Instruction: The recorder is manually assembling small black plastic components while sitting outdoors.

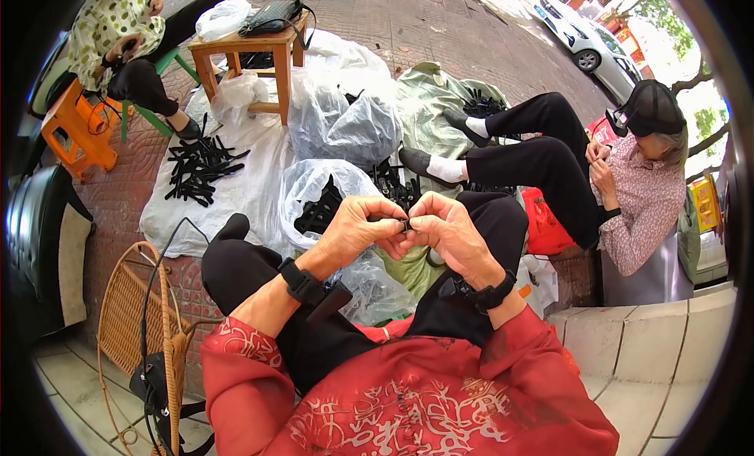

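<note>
Red patterned shirt [408, 413] across the lower centre, worn over black trousers. At mid-frame, the left hand [353, 232] and right hand [452, 232] meet, each with thumb and index finger pinched closed on a small dark piece [406, 226] at the centre; its details are too small to resolve. Just beyond the hands, left of centre: a translucent plastic bag [290, 190] containing black strips [320, 208]. Upper left: a loose strip pile [200, 167] on a white sheet [259, 190]. Right: a seated co-worker [644, 181] in a dark cap, hands together. Lower left: a wicker chair [129, 318].
</note>
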`<state>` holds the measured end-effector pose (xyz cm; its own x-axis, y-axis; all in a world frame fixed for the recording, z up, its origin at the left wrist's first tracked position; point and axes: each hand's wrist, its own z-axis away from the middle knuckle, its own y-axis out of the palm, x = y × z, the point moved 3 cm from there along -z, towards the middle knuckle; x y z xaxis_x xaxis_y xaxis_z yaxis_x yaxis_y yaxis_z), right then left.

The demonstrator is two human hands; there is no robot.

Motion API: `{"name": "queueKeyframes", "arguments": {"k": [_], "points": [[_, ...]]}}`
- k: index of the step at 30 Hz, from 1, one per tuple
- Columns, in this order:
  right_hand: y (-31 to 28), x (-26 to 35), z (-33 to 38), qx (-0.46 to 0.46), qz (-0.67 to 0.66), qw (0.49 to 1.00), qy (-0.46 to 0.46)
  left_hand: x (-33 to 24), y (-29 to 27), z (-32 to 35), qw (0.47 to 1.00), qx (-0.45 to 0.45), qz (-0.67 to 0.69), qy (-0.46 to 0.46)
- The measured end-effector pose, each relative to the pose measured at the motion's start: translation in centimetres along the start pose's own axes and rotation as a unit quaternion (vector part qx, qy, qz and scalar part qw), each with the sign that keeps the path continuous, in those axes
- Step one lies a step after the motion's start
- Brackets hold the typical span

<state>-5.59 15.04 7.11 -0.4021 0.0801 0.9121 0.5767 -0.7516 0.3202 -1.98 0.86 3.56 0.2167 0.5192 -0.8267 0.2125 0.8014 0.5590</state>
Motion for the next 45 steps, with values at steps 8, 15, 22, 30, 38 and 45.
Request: {"name": "queueKeyframes", "arguments": {"k": [8, 15, 22, 30, 38, 45], "points": [[0.3, 1.2, 0.3, 0.007, 0.144, 0.989, -0.026, -0.2, 0.3, 0.3, 0.998, 0.031, -0.052, 0.029], [0.0, 1.1, 0.0, 0.041, 0.209, 0.977, -0.01, 0.0, 0.3, 0.5, 0.996, 0.058, -0.053, 0.036], [0.5, 0.8, 0.1, 0.028, 0.237, 0.971, -0.013, -0.5, 0.7, 1.1, 0.996, 0.065, -0.055, 0.012], [1.1, 1.2, 0.5, 0.008, 0.347, 0.916, -0.199, -0.9, 0.1, 1.1, 0.997, 0.064, 0.021, 0.04], [2.0, 1.5, 1.0, 0.023, 0.456, 0.856, -0.242, -0.9, -0.3, 1.1, 0.993, 0.101, -0.022, 0.05], [2.1, 1.7, 1.3, -0.031, 0.49, 0.822, -0.29, -1.0, 0.0, 0.9, 0.996, 0.053, 0.01, 0.076]]}}
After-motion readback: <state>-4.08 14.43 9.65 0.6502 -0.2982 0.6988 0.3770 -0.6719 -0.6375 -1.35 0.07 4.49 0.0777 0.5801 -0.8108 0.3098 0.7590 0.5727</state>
